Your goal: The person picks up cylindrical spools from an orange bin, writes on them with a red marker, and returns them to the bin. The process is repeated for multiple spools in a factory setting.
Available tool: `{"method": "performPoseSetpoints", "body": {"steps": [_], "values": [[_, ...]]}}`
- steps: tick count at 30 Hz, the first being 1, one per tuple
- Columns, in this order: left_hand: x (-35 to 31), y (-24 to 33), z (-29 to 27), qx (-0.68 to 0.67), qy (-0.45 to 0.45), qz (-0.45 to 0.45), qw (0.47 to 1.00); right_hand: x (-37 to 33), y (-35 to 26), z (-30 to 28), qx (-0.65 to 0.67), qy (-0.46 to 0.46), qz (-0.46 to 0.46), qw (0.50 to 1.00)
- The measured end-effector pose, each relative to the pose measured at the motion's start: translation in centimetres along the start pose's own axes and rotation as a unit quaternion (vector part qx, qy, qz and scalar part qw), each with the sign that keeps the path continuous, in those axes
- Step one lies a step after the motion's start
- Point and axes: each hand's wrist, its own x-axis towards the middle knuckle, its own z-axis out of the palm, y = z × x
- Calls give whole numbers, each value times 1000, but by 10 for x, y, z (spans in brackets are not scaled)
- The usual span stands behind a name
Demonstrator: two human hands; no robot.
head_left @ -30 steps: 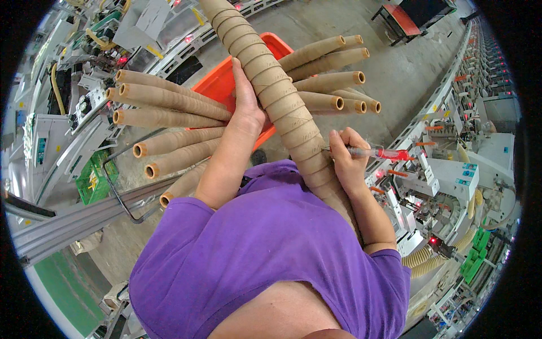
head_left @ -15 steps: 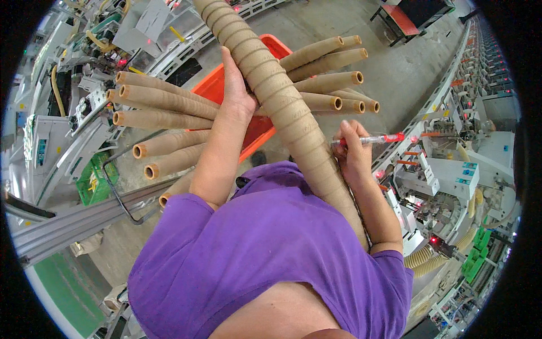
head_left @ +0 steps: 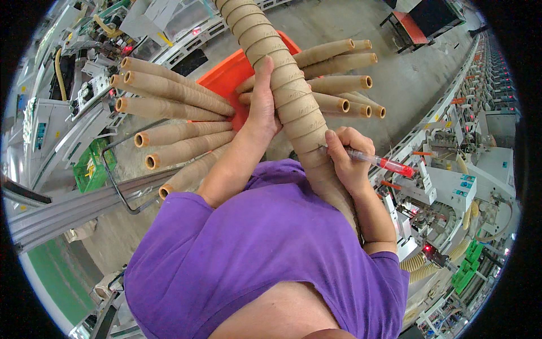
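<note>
A long stack of nested brown paper cones [head_left: 296,104] slants across my front from the upper middle down to my right forearm. My left hand [head_left: 263,104] grips its left side, thumb lying along the cones; the other fingers are hidden beneath. Closed round a clear marker pen [head_left: 384,163] with a red end, my right hand [head_left: 351,161] rests beside the stack's lower part. The pen's tip meets a cone's surface or sits just off it. Small handwritten marks show on several cones above the tip.
Behind the stack stands an orange-red bin [head_left: 226,76]. More brown cone stacks [head_left: 169,133] fan out on the left, others [head_left: 339,85] on the right. Machine rows line both sides. A green crate [head_left: 95,166] and a metal rail [head_left: 84,206] are at left.
My left hand and the cone stack have shifted right. My right hand has turned and come lower, bringing the pen's tip to the cones; the pen now slants downward to the right.
</note>
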Motion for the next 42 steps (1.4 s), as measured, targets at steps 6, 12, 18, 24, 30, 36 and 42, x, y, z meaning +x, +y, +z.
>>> {"method": "performPoseSetpoints", "body": {"steps": [6,12,18,24,30,36,42], "values": [[-1,1,2,2,6,-2,1000,-2,1,-3,27,-7,11,1000],[-1,1,4,-4,-2,-2,1000,-2,6,-1,35,28,13,999],[-1,1,7,-9,8,-6,1000,-3,9,-2,54,56,51,996],[-1,2,9,-5,3,-1,1000,-1,10,-2,84,69,82,991],[0,2,8,3,1,6,1000,0,13,-5,86,56,76,992],[3,0,6,4,13,0,1000,1,12,-7,91,71,116,987],[0,0,6,6,14,-3,1000,0,18,-7,94,77,160,980]]}}
